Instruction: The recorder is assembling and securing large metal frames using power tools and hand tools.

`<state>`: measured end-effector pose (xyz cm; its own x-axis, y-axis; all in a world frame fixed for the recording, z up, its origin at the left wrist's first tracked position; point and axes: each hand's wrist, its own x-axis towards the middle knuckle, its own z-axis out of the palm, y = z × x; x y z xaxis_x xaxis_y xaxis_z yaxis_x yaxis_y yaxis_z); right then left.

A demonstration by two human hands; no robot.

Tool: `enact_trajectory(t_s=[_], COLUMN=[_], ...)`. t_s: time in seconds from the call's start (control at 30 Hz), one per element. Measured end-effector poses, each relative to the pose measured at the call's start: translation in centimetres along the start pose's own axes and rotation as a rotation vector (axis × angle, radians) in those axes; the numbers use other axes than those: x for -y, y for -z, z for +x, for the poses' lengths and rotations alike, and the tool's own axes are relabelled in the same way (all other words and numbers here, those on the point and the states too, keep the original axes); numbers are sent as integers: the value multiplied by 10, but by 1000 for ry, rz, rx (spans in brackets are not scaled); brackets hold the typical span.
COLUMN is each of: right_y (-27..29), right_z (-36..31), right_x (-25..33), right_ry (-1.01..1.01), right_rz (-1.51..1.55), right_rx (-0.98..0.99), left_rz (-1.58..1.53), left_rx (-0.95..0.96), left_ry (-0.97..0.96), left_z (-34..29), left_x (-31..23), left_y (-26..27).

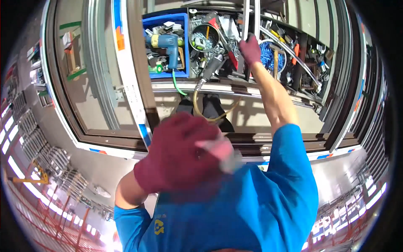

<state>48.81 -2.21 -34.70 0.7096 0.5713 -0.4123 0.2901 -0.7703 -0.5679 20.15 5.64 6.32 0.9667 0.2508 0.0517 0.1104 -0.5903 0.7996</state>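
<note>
My left hand (pixel 184 153), in a maroon glove, is raised close in front of my chest. Its fingers are curled, and a pale grey piece (pixel 230 161) shows at their tips, too smeared by motion to name. My right arm reaches forward over the workbench. Its maroon-gloved right hand (pixel 251 50) closes around a silver metal profile (pixel 246 21) that rises toward the far edge. Beside this hand lie a round container of blue screws (pixel 267 54) and a hammer with a wooden handle (pixel 276 65).
A blue bin (pixel 168 75) of small parts holds a blue power drill (pixel 170 44). Right of it are a grey air tool (pixel 212 67) with a yellowish hose (pixel 196 101), and a round tin of screws (pixel 203 40). Long window-frame profiles (pixel 134 84) surround the tray.
</note>
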Motion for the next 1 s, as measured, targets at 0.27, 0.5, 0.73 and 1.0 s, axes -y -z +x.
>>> enact_trajectory(t_s=[0.27, 0.5, 0.73, 1.0], right_y=[45, 23, -58, -251], right_z=[-147, -351, -442, -385], right_x=[98, 237, 377, 552], right_ry=[475, 813, 530, 122], right_rz=[285, 73, 592, 958], right_rx=[-187, -325, 230, 691], left_rz=[101, -269, -407, 256], left_rx=[-131, -194, -427, -563], left_ry=[579, 525, 484, 764], left_z=[-58, -196, -386, -555], left_x=[43, 35, 80, 163], left_y=[-78, -63, 57, 117])
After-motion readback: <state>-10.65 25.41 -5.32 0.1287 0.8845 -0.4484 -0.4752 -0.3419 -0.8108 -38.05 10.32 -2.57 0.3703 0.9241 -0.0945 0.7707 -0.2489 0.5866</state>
